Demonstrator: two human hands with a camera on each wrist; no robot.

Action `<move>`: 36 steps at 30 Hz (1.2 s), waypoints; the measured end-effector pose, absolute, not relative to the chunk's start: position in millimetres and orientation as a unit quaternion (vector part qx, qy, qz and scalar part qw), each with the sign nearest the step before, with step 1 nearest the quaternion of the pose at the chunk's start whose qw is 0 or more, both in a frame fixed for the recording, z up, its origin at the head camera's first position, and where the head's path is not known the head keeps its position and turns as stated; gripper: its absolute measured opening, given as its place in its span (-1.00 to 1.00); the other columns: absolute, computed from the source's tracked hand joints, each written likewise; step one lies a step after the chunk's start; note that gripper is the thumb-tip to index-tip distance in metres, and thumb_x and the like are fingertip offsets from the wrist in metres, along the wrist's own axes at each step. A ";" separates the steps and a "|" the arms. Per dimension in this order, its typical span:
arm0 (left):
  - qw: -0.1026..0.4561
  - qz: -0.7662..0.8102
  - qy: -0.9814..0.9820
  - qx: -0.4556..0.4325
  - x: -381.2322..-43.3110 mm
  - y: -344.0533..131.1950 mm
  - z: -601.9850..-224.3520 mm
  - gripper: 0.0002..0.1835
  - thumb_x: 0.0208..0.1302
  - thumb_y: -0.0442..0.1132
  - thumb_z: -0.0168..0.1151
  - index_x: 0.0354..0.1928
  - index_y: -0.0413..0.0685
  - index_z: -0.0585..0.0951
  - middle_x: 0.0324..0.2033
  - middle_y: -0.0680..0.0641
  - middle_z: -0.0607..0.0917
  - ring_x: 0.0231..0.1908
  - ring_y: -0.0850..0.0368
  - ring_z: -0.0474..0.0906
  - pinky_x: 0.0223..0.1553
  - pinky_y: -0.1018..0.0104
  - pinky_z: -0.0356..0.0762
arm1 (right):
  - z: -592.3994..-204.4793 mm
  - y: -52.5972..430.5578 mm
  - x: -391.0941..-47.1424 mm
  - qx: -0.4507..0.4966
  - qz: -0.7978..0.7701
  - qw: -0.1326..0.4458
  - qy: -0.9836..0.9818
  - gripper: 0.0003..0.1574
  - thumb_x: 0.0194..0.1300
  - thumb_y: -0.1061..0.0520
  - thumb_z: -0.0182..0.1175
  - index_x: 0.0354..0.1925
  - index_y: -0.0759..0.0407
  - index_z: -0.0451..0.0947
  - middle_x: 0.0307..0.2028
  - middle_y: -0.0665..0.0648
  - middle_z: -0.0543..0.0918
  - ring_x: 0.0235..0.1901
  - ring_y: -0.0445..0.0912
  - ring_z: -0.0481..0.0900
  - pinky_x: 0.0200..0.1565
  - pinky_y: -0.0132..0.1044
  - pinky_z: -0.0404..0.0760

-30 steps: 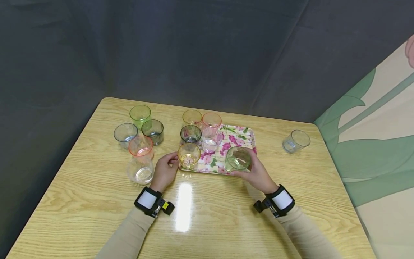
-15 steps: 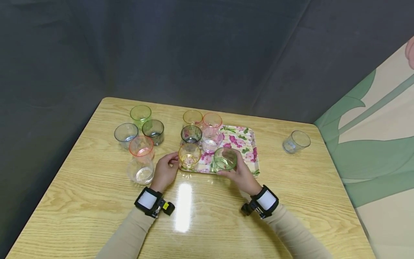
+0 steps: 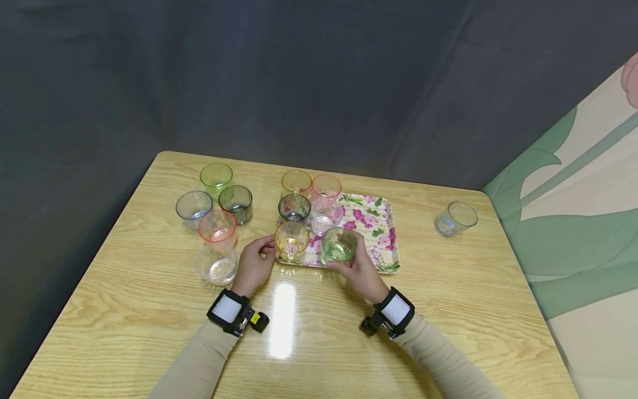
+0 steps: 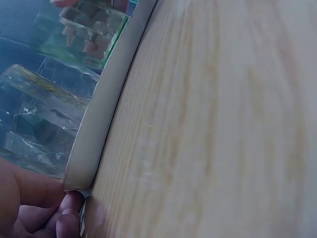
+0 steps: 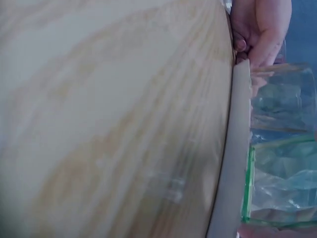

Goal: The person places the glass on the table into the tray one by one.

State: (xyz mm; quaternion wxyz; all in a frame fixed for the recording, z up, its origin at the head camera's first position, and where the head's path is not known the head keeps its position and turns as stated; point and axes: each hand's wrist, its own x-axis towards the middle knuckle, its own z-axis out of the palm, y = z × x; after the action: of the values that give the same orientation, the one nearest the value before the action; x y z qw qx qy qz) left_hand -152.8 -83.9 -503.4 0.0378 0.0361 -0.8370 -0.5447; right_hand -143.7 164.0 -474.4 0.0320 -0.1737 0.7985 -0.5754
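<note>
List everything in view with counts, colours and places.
Table: one, tan, beneath
Tray: one, pink floral, table's middle
Table glasses: five, green, blue, grey, red, clear, left
Tray glasses: five, two yellow, grey, red, pinkish, on tray
Held glass: one, green, tray's near side
Lone glass: one, clear, table's right
Curtain: one, dark, behind
Patterned cloth: one, multicoloured, right
Wristbands: two, black, wrists
Sleeves: two, beige, forearms
Left grip: one, tray's corner
Right grip: one, around held glass

Beyond the right hand (image 3: pixel 365 273), the floral tray (image 3: pixel 371 215) offers passing room; front amber tumbler (image 3: pixel 291 247) and smoky tumbler (image 3: pixel 294 213) obstruct its left.
</note>
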 end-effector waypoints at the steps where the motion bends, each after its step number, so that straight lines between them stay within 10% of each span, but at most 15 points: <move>1: 0.039 -0.545 -0.837 0.037 -152.8 -84.0 -503.4 -0.66 0.21 -0.38 0.15 0.05 -0.23 0.59 -0.20 -0.20 0.69 -0.24 0.04 0.52 -0.24 0.20 0.48 | -471.8 161.4 -142.8 -0.172 -0.575 0.033 0.799 0.02 0.11 0.30 0.28 0.35 0.30 -0.11 0.22 0.46 0.26 0.15 0.24 0.34 0.17 0.18 0.40; 7: 0.040 -0.545 -0.837 0.037 -153.6 -83.5 -504.4 -0.66 0.21 -0.39 0.16 0.05 -0.24 0.59 -0.20 -0.20 0.69 -0.24 0.05 0.52 -0.21 0.19 0.49 | -451.2 145.8 -134.9 -0.141 -0.525 0.029 0.839 0.07 0.12 0.24 0.30 0.35 0.41 -0.17 0.15 0.51 0.36 -0.34 0.05 0.51 -0.22 -0.12 0.61; 12: 0.041 -0.546 -0.836 0.036 -153.4 -83.2 -504.3 -0.66 0.20 -0.40 0.16 0.05 -0.23 0.59 -0.21 -0.20 0.69 -0.24 0.04 0.53 -0.24 0.21 0.48 | -442.7 137.7 -131.9 -0.092 -0.484 0.035 0.870 0.11 0.13 0.14 0.33 0.38 0.35 -0.17 -0.01 0.45 0.51 -0.71 -0.32 0.20 -0.60 -0.39 0.33; 18: 0.038 -0.548 -0.835 0.036 -153.4 -83.6 -503.6 -0.66 0.21 -0.39 0.15 0.05 -0.22 0.59 -0.21 -0.20 0.69 -0.24 0.06 0.53 -0.24 0.22 0.47 | -444.4 135.3 -132.1 -0.089 -0.493 0.032 0.865 0.10 0.13 0.16 0.33 0.37 0.36 -0.17 0.11 0.48 0.42 -0.28 0.00 0.53 -0.24 -0.11 0.56; 22: 0.041 -0.546 -0.836 0.036 -153.7 -83.5 -504.3 -0.66 0.20 -0.40 0.15 0.05 -0.23 0.59 -0.21 -0.20 0.69 -0.25 0.06 0.53 -0.25 0.23 0.47 | -465.1 140.5 -139.2 -0.088 -0.511 0.037 0.854 0.12 0.13 0.13 0.34 0.38 0.31 -0.18 0.19 0.48 0.34 0.09 0.21 0.39 0.07 0.16 0.47; 36: 0.042 -0.545 -0.837 0.037 -153.7 -82.9 -505.5 -0.65 0.20 -0.41 0.14 0.05 -0.25 0.59 -0.21 -0.21 0.69 -0.25 0.05 0.52 -0.29 0.27 0.45 | -486.2 139.6 -142.2 -0.116 -0.531 0.040 0.838 0.07 0.19 0.05 0.29 0.38 0.12 -0.20 0.23 0.27 0.32 0.05 -0.01 0.44 0.07 0.01 0.50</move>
State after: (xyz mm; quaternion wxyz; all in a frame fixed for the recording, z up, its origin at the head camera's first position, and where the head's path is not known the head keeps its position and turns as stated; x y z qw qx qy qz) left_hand -153.7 -82.9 -505.5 0.0420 0.0366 -0.8368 -0.5446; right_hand -142.2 139.6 -486.2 0.0401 -0.1159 0.8383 -0.5312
